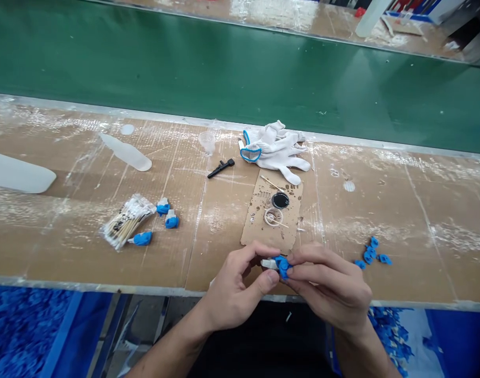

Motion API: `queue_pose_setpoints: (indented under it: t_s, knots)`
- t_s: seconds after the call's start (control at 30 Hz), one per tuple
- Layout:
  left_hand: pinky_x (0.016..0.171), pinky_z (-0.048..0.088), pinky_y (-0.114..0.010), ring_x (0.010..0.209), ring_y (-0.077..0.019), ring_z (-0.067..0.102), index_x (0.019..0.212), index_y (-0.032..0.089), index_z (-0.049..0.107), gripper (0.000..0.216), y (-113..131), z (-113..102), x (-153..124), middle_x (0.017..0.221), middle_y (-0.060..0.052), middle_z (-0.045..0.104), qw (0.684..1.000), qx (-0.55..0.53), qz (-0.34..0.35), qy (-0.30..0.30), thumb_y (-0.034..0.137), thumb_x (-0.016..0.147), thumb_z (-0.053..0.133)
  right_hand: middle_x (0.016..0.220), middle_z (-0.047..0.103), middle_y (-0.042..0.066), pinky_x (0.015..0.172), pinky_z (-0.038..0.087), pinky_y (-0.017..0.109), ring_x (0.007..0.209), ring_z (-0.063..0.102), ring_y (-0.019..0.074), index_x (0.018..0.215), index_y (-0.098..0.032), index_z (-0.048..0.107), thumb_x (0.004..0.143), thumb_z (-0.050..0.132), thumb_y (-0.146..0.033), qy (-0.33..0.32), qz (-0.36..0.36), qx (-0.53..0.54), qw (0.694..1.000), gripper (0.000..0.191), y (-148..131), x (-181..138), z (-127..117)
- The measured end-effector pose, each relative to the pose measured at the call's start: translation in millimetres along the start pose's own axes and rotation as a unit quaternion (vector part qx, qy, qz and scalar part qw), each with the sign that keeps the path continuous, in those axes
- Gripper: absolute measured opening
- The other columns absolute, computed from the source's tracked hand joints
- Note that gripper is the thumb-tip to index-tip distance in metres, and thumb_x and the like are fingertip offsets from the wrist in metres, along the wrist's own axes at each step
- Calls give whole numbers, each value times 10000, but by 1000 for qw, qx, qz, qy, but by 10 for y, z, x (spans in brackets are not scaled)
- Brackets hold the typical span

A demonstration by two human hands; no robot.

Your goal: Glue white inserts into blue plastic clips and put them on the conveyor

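Note:
Close to the table's front edge, my left hand (235,286) and my right hand (330,281) meet around a small blue and white plastic part (283,266). Left thumb and fingers pinch its white end; right fingertips grip the blue end. Just beyond lies a stained cardboard piece (251,226) bearing a dish of black liquid (280,200), a small clear dish (273,217) and cotton swabs (273,184). Several small blue pieces (369,254) lie to the right of my right hand. Blue parts with white ends (171,219) lie on the left.
A bag of cotton swabs (129,220) lies at left. White gloves (277,149) and a black plastic piece (221,168) are farther back. A green belt (224,68) runs behind the cardboard-covered table (361,210). Bins of blue parts (23,331) stand below the front edge.

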State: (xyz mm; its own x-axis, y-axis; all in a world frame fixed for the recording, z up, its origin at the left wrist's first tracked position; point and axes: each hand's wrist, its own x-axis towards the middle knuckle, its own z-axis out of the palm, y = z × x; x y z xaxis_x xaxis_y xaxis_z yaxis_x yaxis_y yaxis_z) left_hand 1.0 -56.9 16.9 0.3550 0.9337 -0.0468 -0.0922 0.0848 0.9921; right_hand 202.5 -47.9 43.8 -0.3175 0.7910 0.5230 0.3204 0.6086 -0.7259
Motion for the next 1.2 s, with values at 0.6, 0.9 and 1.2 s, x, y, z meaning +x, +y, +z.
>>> queue_pose_setpoints:
  t_s: [0.6,0.9,1.2]
  knots:
    - [820,602,-243,970,-166,735,1233,222,657,232,-124,114,-40,1138,-90,732,979,49,196,38,187,1003,667,902,728,40,788,631,341,860,692,189,1023,-218,736,899,798,-123,127,40,128,983,168,-16,-155,245]
    - [800,617,-226,1029,-173,740,1344,196,593,320,-71,85,-95,1195,-127,692,949,110,295,15,136,1029,604,1118,752,44,942,618,239,1062,725,167,1219,-314,761,926,802,-426,33,178,225,957,317,-69,-132,222]
    - [709,618,-236,810,-147,740,1293,266,665,359,-89,195,-106,1095,-88,711,956,59,282,49,95,978,661,1200,725,51,980,604,222,1133,706,169,1278,-303,729,993,711,-470,22,195,224,955,331,-194,-150,229]
